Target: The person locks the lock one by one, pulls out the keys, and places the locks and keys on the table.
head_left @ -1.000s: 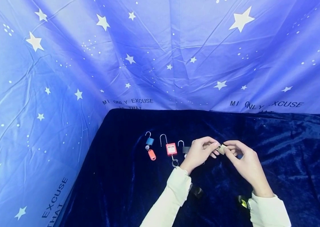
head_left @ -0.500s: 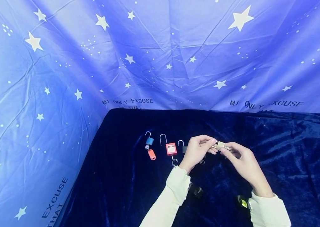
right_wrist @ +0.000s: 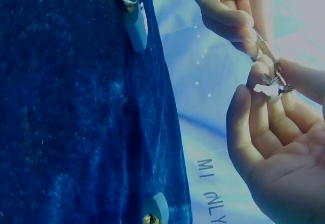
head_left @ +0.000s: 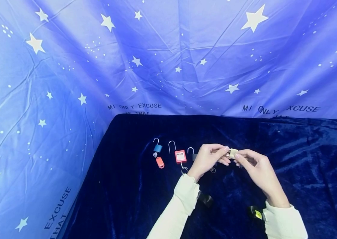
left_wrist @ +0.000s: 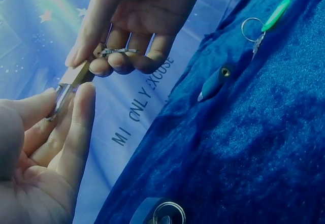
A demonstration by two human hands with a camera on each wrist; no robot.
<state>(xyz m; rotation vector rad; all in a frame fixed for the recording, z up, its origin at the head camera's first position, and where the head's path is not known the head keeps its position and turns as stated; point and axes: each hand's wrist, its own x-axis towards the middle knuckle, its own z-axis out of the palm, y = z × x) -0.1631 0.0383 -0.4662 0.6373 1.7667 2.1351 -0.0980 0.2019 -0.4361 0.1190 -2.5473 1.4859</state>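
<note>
Between both hands (head_left: pixel 206 159) (head_left: pixel 258 167), a gold padlock (head_left: pixel 233 153).

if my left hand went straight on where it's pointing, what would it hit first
Most likely the body of the brass padlock, whose shackle your left hand pinches; the right hand comes next, though depth is unclear.

Hands (right_wrist: pixel 284 145) pinch brass padlock (right_wrist: pixel 267 50); keys (right_wrist: pixel 270 88) beside; two other padlocks (right_wrist: pixel 136 28) on blue cloth (right_wrist: pixel 66 107)
</note>
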